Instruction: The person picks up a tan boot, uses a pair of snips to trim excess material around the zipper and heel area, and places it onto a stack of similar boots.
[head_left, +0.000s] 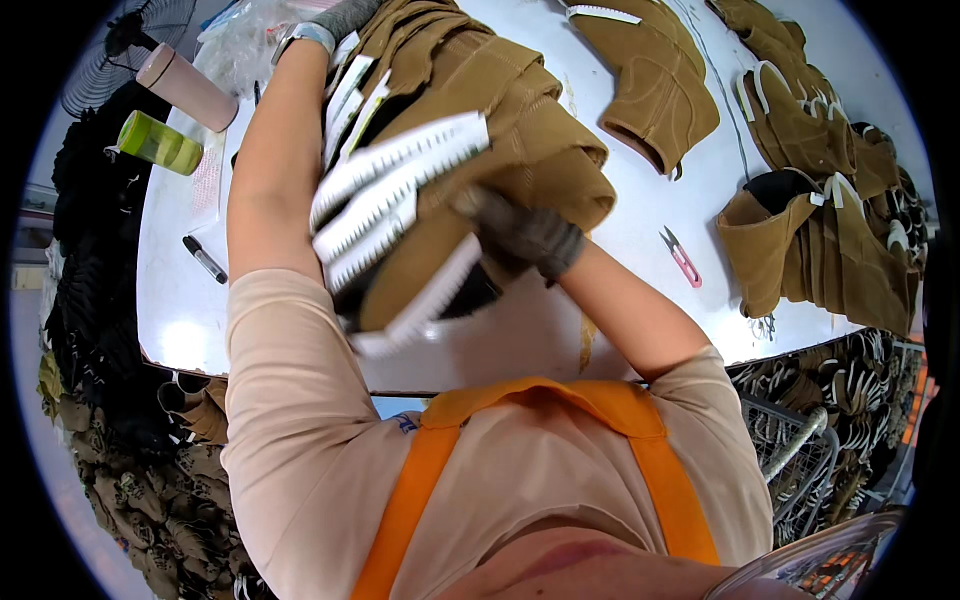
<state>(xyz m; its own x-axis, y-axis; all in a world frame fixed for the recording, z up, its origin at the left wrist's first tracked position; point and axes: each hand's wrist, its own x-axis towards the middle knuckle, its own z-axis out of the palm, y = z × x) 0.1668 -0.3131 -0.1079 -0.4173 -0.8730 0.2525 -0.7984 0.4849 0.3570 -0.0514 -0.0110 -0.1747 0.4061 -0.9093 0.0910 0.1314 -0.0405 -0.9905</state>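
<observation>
A thick stack of brown boot uppers, with white toothed strips along their edges, lies across the middle of the table. My left hand, in a grey glove, reaches to the far left end of the stack; its fingers are largely cut off at the top edge. Over the near end is my right hand, in a dark glove and smeared by motion. It appears closed on the nearest boot upper, whose white strip is blurred as well. Black lining shows inside this upper.
On the white table are one brown boot upper, pink-handled snips and a black marker. A pink tumbler and a green cup stand far left. More brown uppers are stacked right.
</observation>
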